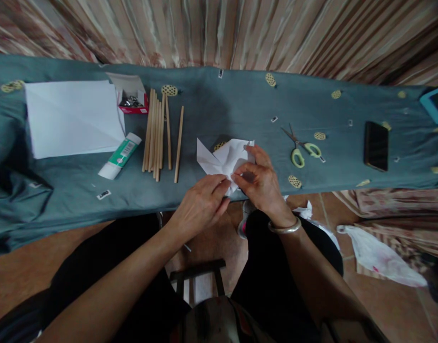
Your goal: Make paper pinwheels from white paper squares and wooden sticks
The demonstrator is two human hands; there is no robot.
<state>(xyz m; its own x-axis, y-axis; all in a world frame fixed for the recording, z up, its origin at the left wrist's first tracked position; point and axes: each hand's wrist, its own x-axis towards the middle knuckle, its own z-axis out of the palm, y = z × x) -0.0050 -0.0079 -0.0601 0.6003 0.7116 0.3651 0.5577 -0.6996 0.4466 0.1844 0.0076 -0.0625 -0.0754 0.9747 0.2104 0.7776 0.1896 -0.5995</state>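
A folded piece of white paper (222,157) lies on the grey-blue cloth-covered table (222,105) near its front edge. My left hand (201,205) pinches the paper's near edge with its fingertips. My right hand (262,183), with a metal bangle on the wrist, presses and grips the paper's right side. Both hands meet at the paper's lower corner.
Left of the paper lie several wooden sticks (158,133), a glue tube (119,156), a small red box of pins (132,97) and white sheets (72,116). Scissors (303,146) and a dark phone (376,145) lie to the right. A white plastic bag (379,257) is on the floor.
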